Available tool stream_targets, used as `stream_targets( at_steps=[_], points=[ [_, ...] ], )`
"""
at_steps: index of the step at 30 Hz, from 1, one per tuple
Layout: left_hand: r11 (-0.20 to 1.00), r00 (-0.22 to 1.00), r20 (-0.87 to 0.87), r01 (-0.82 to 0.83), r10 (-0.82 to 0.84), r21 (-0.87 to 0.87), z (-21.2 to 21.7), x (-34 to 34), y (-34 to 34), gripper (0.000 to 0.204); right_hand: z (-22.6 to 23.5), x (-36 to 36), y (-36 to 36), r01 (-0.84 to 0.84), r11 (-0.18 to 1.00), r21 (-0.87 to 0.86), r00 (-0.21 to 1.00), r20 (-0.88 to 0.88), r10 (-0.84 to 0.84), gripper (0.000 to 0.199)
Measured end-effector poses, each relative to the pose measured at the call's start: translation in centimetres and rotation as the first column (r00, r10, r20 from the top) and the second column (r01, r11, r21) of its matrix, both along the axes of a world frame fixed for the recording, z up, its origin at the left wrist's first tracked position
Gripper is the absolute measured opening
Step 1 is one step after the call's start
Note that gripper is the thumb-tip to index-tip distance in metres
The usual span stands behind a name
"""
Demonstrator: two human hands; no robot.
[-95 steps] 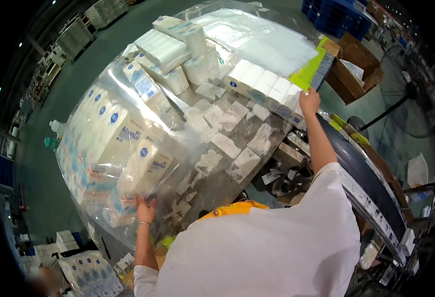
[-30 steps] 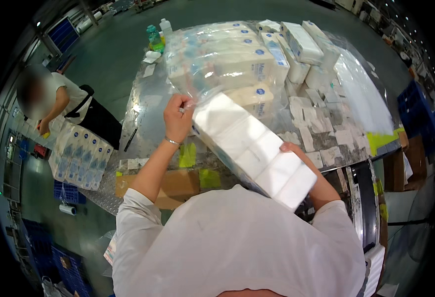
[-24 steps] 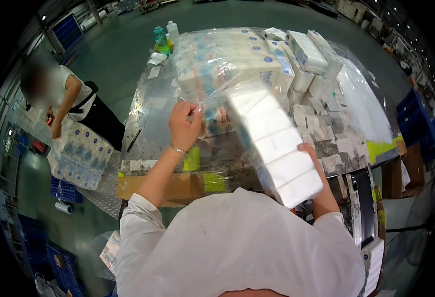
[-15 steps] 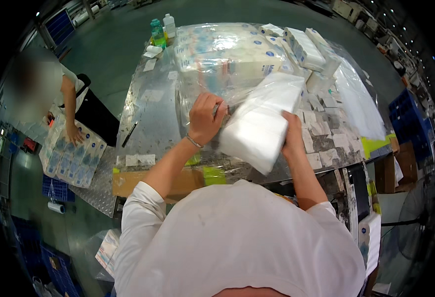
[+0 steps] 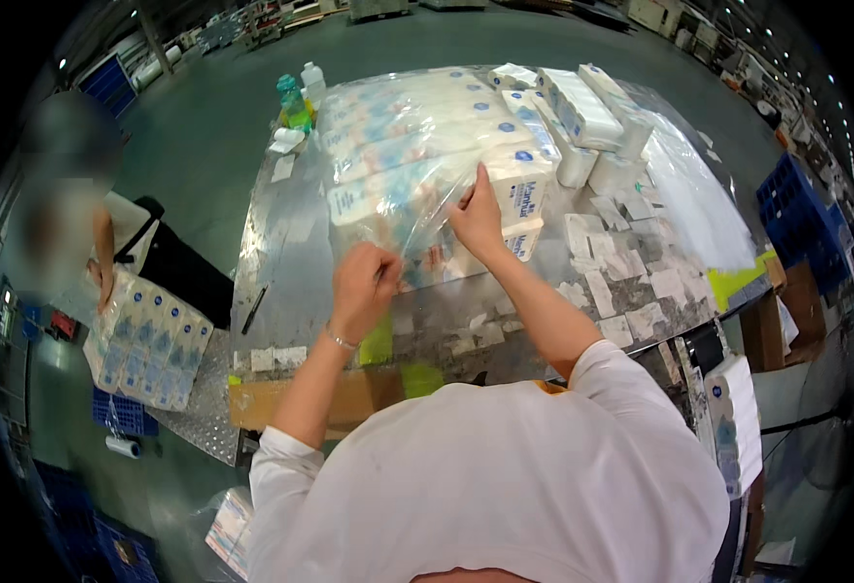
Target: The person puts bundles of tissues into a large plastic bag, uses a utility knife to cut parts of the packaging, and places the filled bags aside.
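Observation:
A large clear plastic bag (image 5: 434,207) lies on the metal worktable, wrapped around several white paper-roll packs (image 5: 415,124) with blue round marks and pastel prints. At the bag's near left edge, my left hand (image 5: 362,290) is closed with the film pinched in its curled fingers. My right hand (image 5: 478,216) grips the film farther right, beside the nearest pack, its index finger reaching up along the plastic. Folds of film stretch between my two hands.
More paper-roll packs (image 5: 580,109) stand at the back right, beside a stack of clear film (image 5: 696,194). Bottles (image 5: 294,103) sit at the far left corner, and a black pen (image 5: 254,310) lies nearer. Another person's hand (image 5: 104,282) rests by wrapped packs (image 5: 155,342) at left.
The white pack that my right hand held has left that hand, and another pack end shows inside the bag. My right hand moved left onto the film; my left hand moved down and left.

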State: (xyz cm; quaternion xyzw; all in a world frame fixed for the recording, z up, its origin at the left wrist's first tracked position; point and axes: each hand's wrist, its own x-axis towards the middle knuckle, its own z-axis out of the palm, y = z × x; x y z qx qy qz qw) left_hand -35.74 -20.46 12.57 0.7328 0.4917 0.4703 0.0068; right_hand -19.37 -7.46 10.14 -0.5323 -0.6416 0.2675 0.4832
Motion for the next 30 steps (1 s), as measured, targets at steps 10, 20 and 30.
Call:
stream_targets(
  at_steps=[10, 20, 30],
  points=[
    [0.852, 0.894, -0.445, -0.268, 0.047, -0.450, -8.2, -1.1, 2.8, 0.027, -6.5, 18.8, 5.2, 0.590, 0.764, 0.262, 0.723, 0.251, -0.644, 0.061],
    [0.534, 0.967, 0.236, 0.253, -0.101, -0.807, -19.3, 7.5, 16.7, 0.036, -14.5, 26.6, 4.6, 0.138, 0.989, -0.058, 0.727, 0.684, -0.061, 0.035],
    [0.776, 0.865, 0.228, 0.501, -0.447, -0.384, -22.6, 2.0, 18.0, 0.023, -12.9, 27.2, 3.9, 0.080, 0.994, -0.079, 0.684, 0.729, 0.003, 0.029]
  ],
)
